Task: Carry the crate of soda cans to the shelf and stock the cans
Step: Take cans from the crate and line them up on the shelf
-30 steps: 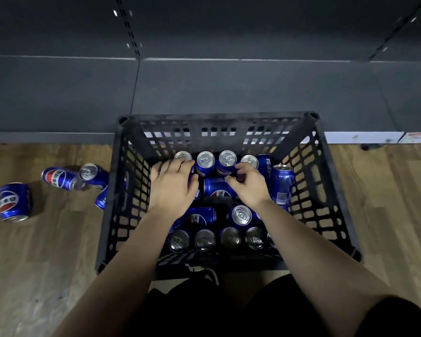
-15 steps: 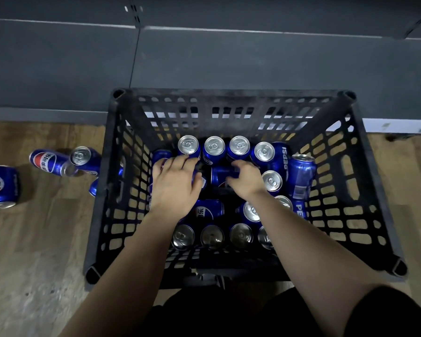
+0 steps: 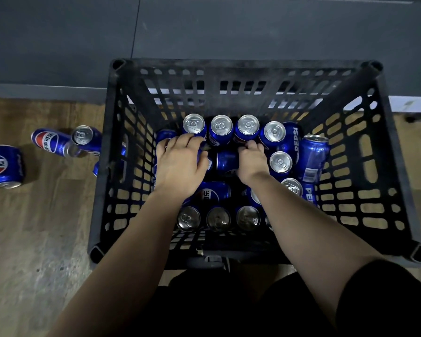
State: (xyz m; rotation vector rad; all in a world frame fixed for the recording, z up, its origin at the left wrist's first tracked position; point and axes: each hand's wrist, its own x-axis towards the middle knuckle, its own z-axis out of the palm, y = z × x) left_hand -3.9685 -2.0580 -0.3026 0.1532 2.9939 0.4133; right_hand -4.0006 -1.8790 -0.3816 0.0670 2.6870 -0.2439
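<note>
A black slatted crate (image 3: 107, 166) stands on the wooden floor in front of the dark grey shelf base (image 3: 204, 32). It holds several blue soda cans, some upright, like the back row (image 3: 220, 128), and some lying on their sides. My left hand (image 3: 180, 164) is deep in the crate with its fingers curled over a lying can that it mostly hides. My right hand (image 3: 252, 161) is closed on the end of a lying can (image 3: 226, 161) in the middle. Both forearms reach down over the crate's near rim.
Three loose blue cans sit on the floor left of the crate: one (image 3: 4, 166) far left, one lying (image 3: 51, 142), one (image 3: 85, 138) by the crate wall. A white strip (image 3: 411, 104) runs along the shelf foot at right. My dark-clothed legs fill the bottom.
The view has dropped closer over the crate, which now looks larger. Both hands stay among the middle cans; the right hand has slid slightly forward onto the lying can.
</note>
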